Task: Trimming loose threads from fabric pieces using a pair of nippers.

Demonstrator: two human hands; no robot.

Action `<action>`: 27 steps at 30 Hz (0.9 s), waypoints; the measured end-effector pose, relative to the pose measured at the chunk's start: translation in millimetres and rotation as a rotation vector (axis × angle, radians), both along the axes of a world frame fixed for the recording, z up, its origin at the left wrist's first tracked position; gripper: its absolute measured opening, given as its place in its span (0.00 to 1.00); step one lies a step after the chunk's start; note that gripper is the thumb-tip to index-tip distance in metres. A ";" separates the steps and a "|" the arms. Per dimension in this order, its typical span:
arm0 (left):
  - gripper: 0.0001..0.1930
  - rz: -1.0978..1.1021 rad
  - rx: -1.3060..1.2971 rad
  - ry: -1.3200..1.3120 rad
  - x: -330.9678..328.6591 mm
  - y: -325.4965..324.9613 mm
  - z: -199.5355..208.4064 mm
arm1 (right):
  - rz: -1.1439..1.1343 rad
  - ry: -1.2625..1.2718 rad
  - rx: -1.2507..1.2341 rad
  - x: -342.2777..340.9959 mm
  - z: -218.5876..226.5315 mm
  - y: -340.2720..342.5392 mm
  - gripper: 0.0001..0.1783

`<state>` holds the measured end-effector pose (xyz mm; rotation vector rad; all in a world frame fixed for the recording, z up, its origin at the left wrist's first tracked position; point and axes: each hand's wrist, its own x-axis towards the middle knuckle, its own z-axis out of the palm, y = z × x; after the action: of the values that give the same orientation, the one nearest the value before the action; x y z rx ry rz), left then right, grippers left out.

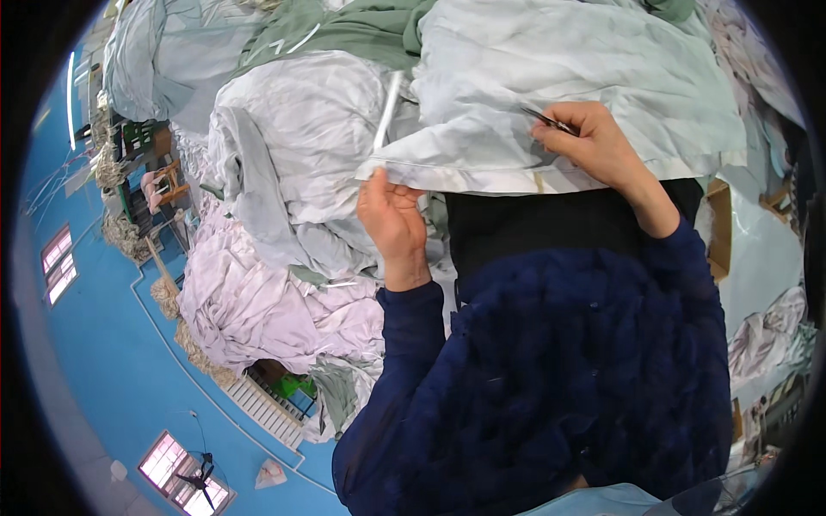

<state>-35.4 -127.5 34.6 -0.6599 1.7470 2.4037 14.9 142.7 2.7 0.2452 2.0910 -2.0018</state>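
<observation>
A pale grey-white piece of fabric (pixel 551 69) lies spread in front of me, its stitched hem (pixel 465 179) running along the near edge. My left hand (pixel 392 215) pinches the left corner of this hem between thumb and fingers. In my right hand (pixel 594 142) is a small dark pointed tool that looks like thread snips (pixel 544 118), its tip pointing up and left over the fabric. Whether its blades are apart is too small to tell. A narrow white strip (pixel 389 107) stands out just beyond the left corner.
Heaped white cloth (pixel 301 129) lies to the left, with pinkish cloth (pixel 267 292) nearer me. Green fabric (pixel 353 34) is bunched at the far side. A cardboard box (pixel 719 228) stands at the right. Blue wall (pixel 103 361) and windows show far left.
</observation>
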 end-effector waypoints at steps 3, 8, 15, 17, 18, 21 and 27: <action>0.09 -0.111 0.244 0.019 -3.6 -38.9 -30.1 | 0.018 -0.125 -0.140 16.7 -0.5 6.1 0.06; 0.11 -0.009 0.249 -0.098 -1.3 -22.0 -29.4 | 0.073 0.054 -0.029 38.6 -16.2 -2.3 0.09; 0.12 -0.054 0.339 -0.158 -0.7 -33.5 -44.5 | 0.304 0.314 0.417 30.1 12.5 -19.4 0.24; 0.12 -0.075 0.378 -0.150 -1.5 -33.9 -45.7 | 0.313 0.456 0.495 30.4 4.8 -21.9 0.18; 0.12 -0.068 0.382 -0.157 -2.2 -32.2 -46.0 | 0.310 0.456 0.498 33.0 -1.8 -22.7 0.18; 0.13 -0.048 0.368 -0.174 -2.9 -30.4 -45.9 | 0.272 0.511 0.446 37.8 -8.2 -18.3 0.13; 0.15 -0.031 0.333 -0.201 -0.6 -35.5 -48.4 | -0.012 0.097 0.109 53.4 -5.6 3.5 0.04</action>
<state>-36.0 -163.0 -13.8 -0.7866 1.2336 2.4271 68.3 146.2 -2.9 0.1837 2.2674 -1.9456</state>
